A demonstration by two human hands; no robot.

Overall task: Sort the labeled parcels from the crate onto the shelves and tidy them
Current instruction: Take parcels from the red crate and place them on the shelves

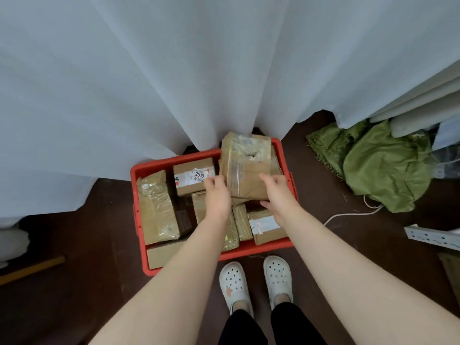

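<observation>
A white curtain (174, 70) fills the view from nine o'clock round to two o'clock, hanging to the dark floor (74, 282). Below it at centre sits the red crate (139, 220), packed with brown parcels. The biggest, a taped parcel (246, 165), stands raised at the crate's one o'clock corner. The left hand (217, 197) presses its near-left edge and the right hand (276, 192) clasps its near-right corner, fingers closed on the cardboard. At three o'clock lies a green cloth (380, 165).

The parcel looks tilted, and its glossy tape could let it slip back onto the labelled parcel (194, 175) marked 2010. No shelves are in view, the held parcel's label is too blurred to read, and the forearms hide the parcels beneath.
</observation>
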